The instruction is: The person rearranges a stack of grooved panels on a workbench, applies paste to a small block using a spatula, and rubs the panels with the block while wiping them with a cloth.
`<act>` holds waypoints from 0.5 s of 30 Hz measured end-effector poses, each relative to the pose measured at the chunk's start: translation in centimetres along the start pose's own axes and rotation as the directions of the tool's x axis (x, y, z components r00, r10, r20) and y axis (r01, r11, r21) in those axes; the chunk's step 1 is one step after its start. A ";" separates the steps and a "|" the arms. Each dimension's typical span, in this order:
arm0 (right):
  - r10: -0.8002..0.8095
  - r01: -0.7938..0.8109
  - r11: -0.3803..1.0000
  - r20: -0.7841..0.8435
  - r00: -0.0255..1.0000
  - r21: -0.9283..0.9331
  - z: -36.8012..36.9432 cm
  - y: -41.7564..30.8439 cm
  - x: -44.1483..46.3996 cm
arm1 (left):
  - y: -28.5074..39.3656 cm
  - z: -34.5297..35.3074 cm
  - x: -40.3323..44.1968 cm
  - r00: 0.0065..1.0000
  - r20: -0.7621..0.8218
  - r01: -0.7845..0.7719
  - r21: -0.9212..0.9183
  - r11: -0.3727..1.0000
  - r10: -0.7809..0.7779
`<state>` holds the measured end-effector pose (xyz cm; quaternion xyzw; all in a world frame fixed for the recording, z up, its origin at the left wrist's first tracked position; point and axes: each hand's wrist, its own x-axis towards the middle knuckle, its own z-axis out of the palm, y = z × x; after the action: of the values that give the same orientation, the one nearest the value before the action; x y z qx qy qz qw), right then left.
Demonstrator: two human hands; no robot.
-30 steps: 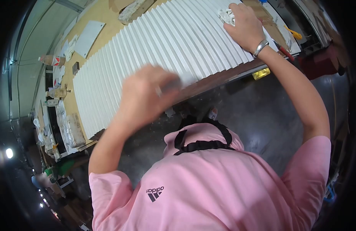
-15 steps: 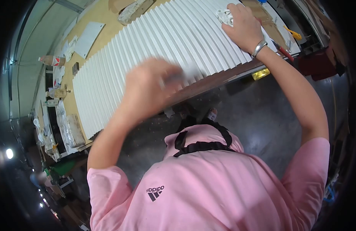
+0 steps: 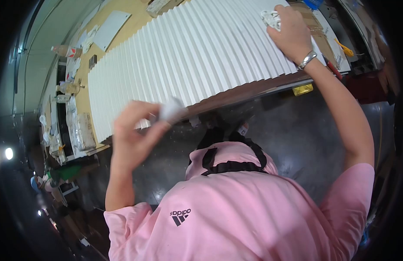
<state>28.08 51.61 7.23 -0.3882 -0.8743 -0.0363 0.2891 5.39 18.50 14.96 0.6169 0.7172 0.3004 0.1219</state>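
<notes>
White ridged strips lie side by side in a wide row on the table. Near their front edge, my left hand pinches a small grey-white object, blurred by motion, between thumb and fingers. At the far right end of the row, my right hand is closed round a crumpled white cloth and rests on the strips. A metal bracelet circles my right wrist.
Plastic bottles, a small dark block and a white sheet are at the left. A wrapped block lies at the front left. Beyond my right hand are cardboard, a yellow tool and red handles.
My left hand has moved left and toward my body with the grey-white object. My right hand keeps its hold on the cloth. The whole view has shifted slightly.
</notes>
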 end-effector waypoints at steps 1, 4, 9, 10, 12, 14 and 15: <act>0.023 -0.024 0.999 0.013 1.000 0.023 -0.9 -0.6 0.1 | -1.1 -1.2 -0.2 0.992 -0.111 0.058 0.027 0.998 -0.055; 0.046 -0.047 0.997 0.018 0.999 0.054 -1.3 -1.3 0.2 | -3.5 -2.7 -0.6 0.971 -0.203 0.150 0.115 0.982 -0.124; 0.044 -0.043 0.999 -0.024 0.999 0.013 -1.1 -1.3 -0.1 | -5.5 0.0 1.7 0.989 -0.136 -0.042 0.148 0.988 0.063; 0.015 -0.017 0.999 -0.061 0.998 -0.034 -0.8 -1.3 -0.2 | -5.4 0.6 2.2 0.991 -0.117 -0.050 0.136 0.990 0.066; -0.037 0.030 0.996 -0.077 0.996 -0.089 0.2 -0.2 -0.2 | -4.8 1.0 2.0 0.995 -0.031 -0.086 0.114 0.990 0.090; -0.078 0.074 0.992 -0.040 0.996 -0.098 1.5 1.7 -0.1 | -3.2 0.2 0.2 0.986 0.101 -0.144 0.098 0.985 0.134; -0.060 0.057 0.994 -0.030 0.998 -0.095 1.5 1.6 -0.1 | -3.2 -0.1 -0.9 0.962 0.186 -0.204 0.002 0.979 0.200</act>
<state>28.55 53.11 5.65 -0.3748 -0.8778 -0.0920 0.2837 2.97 17.44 13.01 0.7131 0.6394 0.2453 0.1501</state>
